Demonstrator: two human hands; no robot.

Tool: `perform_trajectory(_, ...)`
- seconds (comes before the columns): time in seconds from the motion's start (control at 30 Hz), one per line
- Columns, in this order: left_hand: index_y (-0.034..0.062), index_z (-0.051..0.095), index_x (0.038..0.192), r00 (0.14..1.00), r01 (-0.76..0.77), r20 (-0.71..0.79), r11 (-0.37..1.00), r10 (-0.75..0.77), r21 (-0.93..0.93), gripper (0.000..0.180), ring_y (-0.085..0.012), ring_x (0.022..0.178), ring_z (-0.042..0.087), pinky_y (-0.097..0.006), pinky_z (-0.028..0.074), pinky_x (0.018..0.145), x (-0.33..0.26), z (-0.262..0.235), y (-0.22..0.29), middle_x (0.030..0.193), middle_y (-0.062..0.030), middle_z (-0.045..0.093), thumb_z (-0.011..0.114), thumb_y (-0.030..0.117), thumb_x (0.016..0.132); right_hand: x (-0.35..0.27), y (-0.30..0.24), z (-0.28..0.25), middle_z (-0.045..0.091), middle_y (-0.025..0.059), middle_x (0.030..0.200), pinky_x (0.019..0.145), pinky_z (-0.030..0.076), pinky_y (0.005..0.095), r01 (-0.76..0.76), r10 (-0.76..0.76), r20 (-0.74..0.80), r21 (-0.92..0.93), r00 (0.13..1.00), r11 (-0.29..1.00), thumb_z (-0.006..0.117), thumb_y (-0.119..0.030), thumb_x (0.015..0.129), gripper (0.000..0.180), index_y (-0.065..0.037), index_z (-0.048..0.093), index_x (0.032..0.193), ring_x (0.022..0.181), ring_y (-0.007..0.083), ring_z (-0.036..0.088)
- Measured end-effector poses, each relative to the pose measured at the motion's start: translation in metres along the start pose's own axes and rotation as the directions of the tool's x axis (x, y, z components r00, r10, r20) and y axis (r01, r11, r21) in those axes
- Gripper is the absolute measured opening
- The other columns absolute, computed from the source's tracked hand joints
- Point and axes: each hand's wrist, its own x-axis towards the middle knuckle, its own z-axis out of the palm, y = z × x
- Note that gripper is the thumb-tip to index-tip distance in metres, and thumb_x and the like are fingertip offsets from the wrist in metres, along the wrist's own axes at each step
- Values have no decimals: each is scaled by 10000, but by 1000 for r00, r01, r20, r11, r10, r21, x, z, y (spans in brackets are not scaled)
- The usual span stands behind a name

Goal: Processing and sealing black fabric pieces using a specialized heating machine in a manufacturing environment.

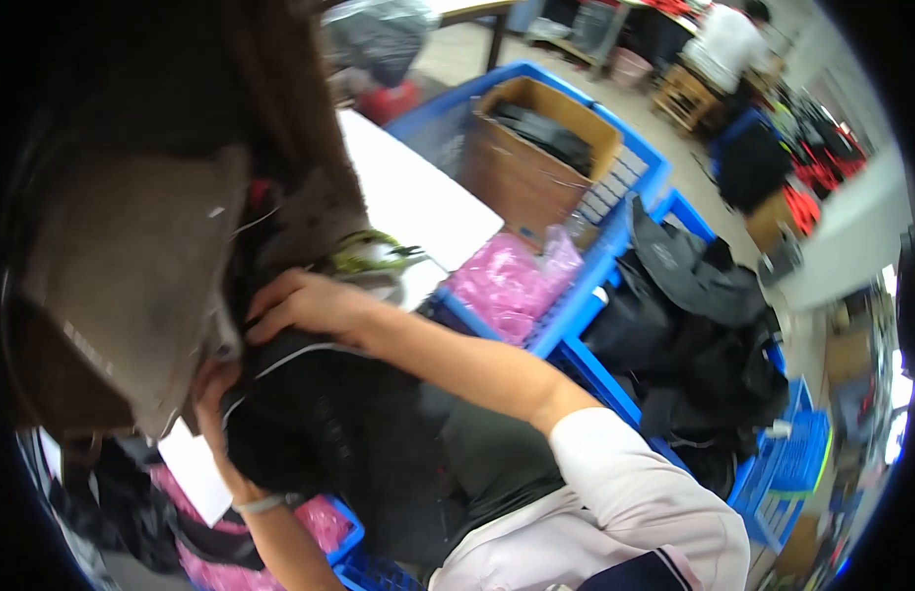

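Black fabric piece with white-edged rim held up at a brown machine by both hands.
The black fabric piece (310,424) is draped before the person's body, its upper rim brought close beside the brown machine (132,266). The rim is met from above by the right hand (325,305), fingers bent and only slightly parted; the left hand (213,399) is placed at the fabric's left edge, its fingers partly hidden. Whether the cloth is pinched or merely pressed by either hand cannot be told. A pale band (263,503) is worn on the left wrist. Beyond the right hand, a white tabletop (418,202) is seen, and past it a blue crate (630,163), in which a cardboard box (522,187) and pink plastic wrapping (507,286) are held. Dark fabric (694,325) is heaped farther right.
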Motion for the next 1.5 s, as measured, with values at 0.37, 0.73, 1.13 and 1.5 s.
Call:
perform_trajectory(0.37, 19, 569, 1008, 825, 544, 367, 781, -430, -308, 214, -178, 1042, 514, -286, 381, 945, -40, -32, 29, 1120, -74, 556, 531, 151, 845, -133, -67, -94, 618, 79, 831, 708, 447, 268, 39, -71, -66, -400, 995, 916, 678, -239, 723, 315, 5, 627, 915, 808, 155, 576)
perform_trajectory(0.73, -28, 585, 815, 477, 878, 366, 421, -799, -227, 119, -165, 685, 607, -252, 496, 726, -83, 59, 38, 766, -126, 637, 546, 18, 713, -451, 135, -323, 271, 51, 1445, 918, 172, 734, -800, -68, -804, -571, 590, -186, 736, -555, 527, 972, -327, 313, 1372, 1311, 377, 227)
perform_trajectory(1.13, -11, 582, 1017, 313, 936, 308, 238, -898, -258, 220, -185, 935, 594, -295, 462, 864, -101, 172, 91, 1008, -81, 618, 578, 17, 799, -591, 345, -366, 566, 154, 1149, 901, 409, 393, -672, -34, -699, -672, 715, -313, 452, -276, 852, 358, -38, 567, 1093, 1061, 292, 533)
perform_trajectory(1.5, 13, 568, 914, 404, 824, 703, -101, -586, -558, 111, -195, 810, 580, -349, 457, 768, -79, 281, 116, 895, -92, 606, 586, 100, 848, -382, 44, -103, 515, 146, 1222, 1006, 322, 337, 119, -363, -640, -392, 677, 912, 679, -56, 685, 680, 38, 391, 1294, 1156, 216, 475)
